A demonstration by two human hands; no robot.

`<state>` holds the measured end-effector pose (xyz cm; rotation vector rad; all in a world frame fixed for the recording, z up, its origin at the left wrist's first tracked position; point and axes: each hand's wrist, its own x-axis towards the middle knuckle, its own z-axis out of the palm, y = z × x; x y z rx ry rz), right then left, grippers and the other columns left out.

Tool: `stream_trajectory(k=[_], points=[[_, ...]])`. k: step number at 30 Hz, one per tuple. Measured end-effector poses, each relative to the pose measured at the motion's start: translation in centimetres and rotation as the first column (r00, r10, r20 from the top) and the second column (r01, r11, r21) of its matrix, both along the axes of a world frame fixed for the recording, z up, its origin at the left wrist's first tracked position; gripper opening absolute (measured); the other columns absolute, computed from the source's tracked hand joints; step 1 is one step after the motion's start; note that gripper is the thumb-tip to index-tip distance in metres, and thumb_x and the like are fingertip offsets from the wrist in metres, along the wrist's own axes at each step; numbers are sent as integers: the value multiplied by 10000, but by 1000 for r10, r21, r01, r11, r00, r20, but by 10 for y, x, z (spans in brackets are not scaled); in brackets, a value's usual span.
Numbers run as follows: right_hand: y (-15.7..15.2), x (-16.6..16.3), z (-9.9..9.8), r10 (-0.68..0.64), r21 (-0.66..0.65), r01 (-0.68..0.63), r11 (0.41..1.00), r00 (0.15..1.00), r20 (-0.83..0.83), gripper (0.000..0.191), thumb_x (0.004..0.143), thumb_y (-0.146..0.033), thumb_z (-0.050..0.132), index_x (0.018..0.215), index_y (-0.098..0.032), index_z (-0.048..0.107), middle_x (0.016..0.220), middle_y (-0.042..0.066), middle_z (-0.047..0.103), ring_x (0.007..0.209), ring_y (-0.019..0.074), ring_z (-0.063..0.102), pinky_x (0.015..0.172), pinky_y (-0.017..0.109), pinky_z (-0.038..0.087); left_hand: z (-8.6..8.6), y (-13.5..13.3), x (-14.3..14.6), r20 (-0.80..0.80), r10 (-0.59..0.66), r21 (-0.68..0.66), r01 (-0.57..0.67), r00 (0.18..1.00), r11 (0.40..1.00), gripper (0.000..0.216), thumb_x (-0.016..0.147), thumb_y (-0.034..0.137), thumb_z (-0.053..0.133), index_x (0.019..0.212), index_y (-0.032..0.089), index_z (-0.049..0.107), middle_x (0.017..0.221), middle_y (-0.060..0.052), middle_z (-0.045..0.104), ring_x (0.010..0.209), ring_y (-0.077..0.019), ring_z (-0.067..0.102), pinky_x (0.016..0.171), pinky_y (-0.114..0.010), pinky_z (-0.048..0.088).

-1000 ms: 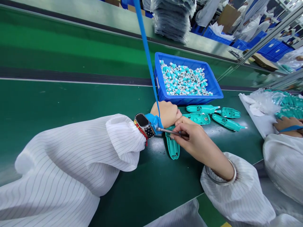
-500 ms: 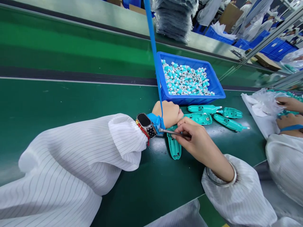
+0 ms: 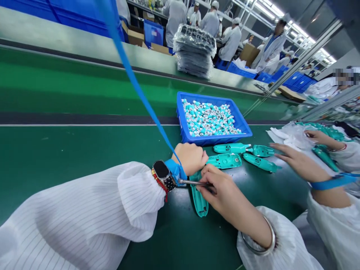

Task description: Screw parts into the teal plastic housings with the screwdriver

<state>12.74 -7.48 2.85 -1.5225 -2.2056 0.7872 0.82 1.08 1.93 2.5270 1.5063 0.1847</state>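
My left hand (image 3: 191, 158) is closed in a fist on the top end of a teal plastic housing (image 3: 199, 198) that lies on the green belt (image 3: 84, 150). My right hand (image 3: 219, 189) pinches metal tweezers (image 3: 194, 183) whose tips point left toward my left wrist. A smartwatch (image 3: 161, 171) and a blue wrist strap (image 3: 174, 170) with a long blue cord sit on the left wrist. Several more teal housings (image 3: 242, 154) lie just right of my hands.
A blue bin (image 3: 242, 125) of small teal-and-white parts stands behind the housings. A co-worker's hand (image 3: 298, 163) reaches over the belt from the right. A wrapped stack of dark trays (image 3: 194, 50) stands on the far rail. More people work in the background.
The camera has tilted up, showing more of the room. The co-worker's hand has reached out toward the loose teal housings. My own hands hold the same grips.
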Motion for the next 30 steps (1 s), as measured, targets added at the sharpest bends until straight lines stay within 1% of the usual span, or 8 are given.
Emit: stream_trajectory(k=[7,15,19,22,25,27,29,30], points=[[1,-3,3,-2,-3,2,1000,999,-39,120,822,-87,485,748,-182,479,839,-1,493,653,87,439,555,226,305,-1,1,0,-28,14,9,-13,1000,1000,459,871,319,287,757,163,704,757,-103,676,773,-294,649,607,-360,442],[1,-1,-1,1,-7,-2,1000,998,-55,113,820,-109,504,730,-176,486,826,4,489,664,91,448,558,220,317,-1,0,1,-25,15,2,-15,1000,1000,472,871,324,274,798,153,707,786,-118,680,776,-298,648,620,-370,448],[1,-2,2,11,2,-11,1000,1000,-14,117,784,-80,532,709,-168,518,789,3,487,662,96,448,566,224,325,-1,0,0,-25,12,7,-12,1000,1000,472,866,322,279,789,149,711,784,-128,681,768,-291,650,614,-362,445],[2,-2,7,7,-42,-8,999,1000,-21,112,758,-62,550,736,-172,562,767,-1,485,625,90,429,540,218,317,0,-1,-2,-27,17,22,-16,999,1000,469,864,318,281,786,150,711,770,-129,681,760,-278,653,604,-345,439],[4,2,12,-27,-95,14,995,991,-135,41,777,-139,575,756,-175,575,758,2,484,600,86,410,512,216,306,0,-1,-3,-18,6,29,-5,1000,1000,477,864,313,266,806,141,708,777,-139,679,766,-278,653,603,-344,437],[7,8,16,-92,-110,64,992,957,-276,116,792,-250,601,724,-171,552,718,-2,468,598,89,403,508,218,305,1,-1,-3,-8,-6,24,6,1000,1000,481,863,319,264,801,140,706,772,-141,678,758,-283,653,602,-351,438],[11,14,23,-163,-100,131,986,864,-477,272,818,-374,573,656,-169,496,645,-18,420,558,83,368,490,221,288,0,-1,-3,-3,-10,17,10,1000,1000,478,862,323,266,795,143,704,764,-135,678,759,-287,652,609,-357,439],[12,17,28,-188,-99,161,982,779,-598,342,837,-426,532,622,-172,453,605,-29,386,524,77,339,476,222,275,0,-1,-3,-1,-8,15,8,1000,1000,474,861,322,267,796,145,702,765,-130,679,763,-288,652,613,-359,440]])
